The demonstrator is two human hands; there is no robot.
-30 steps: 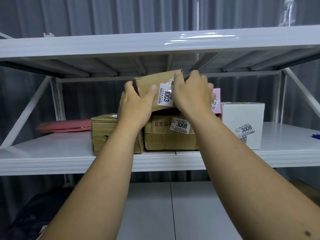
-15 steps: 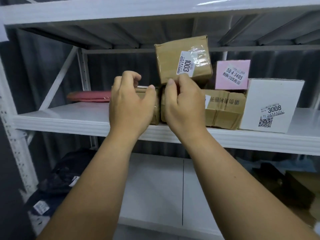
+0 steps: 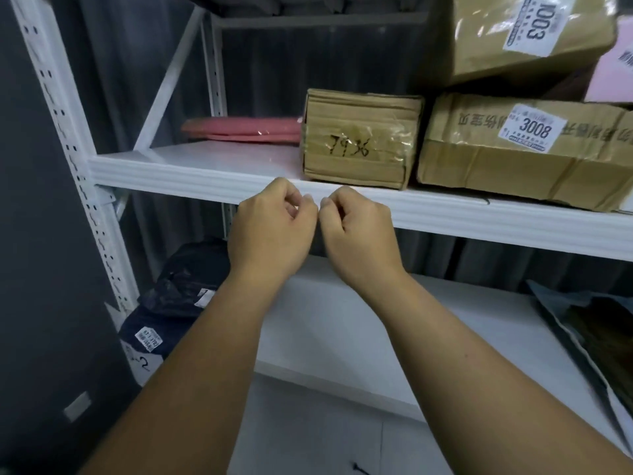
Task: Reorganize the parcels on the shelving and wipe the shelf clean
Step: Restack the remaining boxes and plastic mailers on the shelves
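Note:
The middle shelf (image 3: 171, 173) carries a taped brown box with a handwritten number (image 3: 356, 145) and a wider brown box labelled 3008 (image 3: 513, 156). A brown box labelled 1003 (image 3: 513, 32) lies tilted on top of the 3008 box. A pink box (image 3: 613, 73) shows at the right edge. My left hand (image 3: 270, 228) and my right hand (image 3: 356, 231) hover side by side just in front of the shelf's front edge. Their fingers are curled in and hold nothing.
A flat pink parcel (image 3: 239, 128) lies at the shelf's back left. On the lower shelf (image 3: 342, 323) sit a dark bagged parcel (image 3: 178, 293) at left and a grey mailer (image 3: 589, 330) at right. A perforated white upright (image 3: 68, 132) stands at the left.
Both hands let go of the 1003 box, left it on the 3008 box, dropped to the shelf's front edge and curled. The view has moved closer and to the left.

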